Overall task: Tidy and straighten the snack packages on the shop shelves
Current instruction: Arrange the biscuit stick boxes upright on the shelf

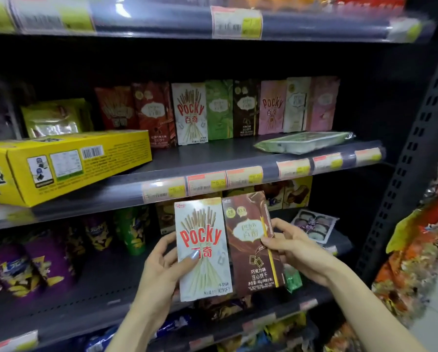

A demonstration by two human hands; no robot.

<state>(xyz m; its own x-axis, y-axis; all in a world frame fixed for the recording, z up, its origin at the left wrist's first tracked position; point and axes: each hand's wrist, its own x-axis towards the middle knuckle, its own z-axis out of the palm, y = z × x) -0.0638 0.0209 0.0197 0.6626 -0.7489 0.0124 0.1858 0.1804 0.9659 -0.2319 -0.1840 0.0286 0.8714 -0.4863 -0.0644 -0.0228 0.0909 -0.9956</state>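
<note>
My left hand (pixel 162 260) holds a white Pocky box (pixel 202 250) upright in front of the lower shelf, thumb on its front. My right hand (pixel 291 247) grips a brown chocolate box (pixel 251 242) right beside it; the two boxes touch edge to edge. A green packet (pixel 293 278) peeks out under the brown box. On the middle shelf (pixel 213 158) a row of Pocky boxes (pixel 190 113) stands upright at the back. A big yellow box (pixel 68 163) lies askew over that shelf's front edge at the left. A flat green package (pixel 304 142) lies at its right.
Purple and green snack bags (pixel 60 255) fill the lower shelf's left side. A tray of round sweets (pixel 314 224) leans at its right. A dark perforated upright (pixel 411 174) bounds the shelves, with bagged snacks (pixel 416 262) hanging beyond it. Price labels line the shelf edges.
</note>
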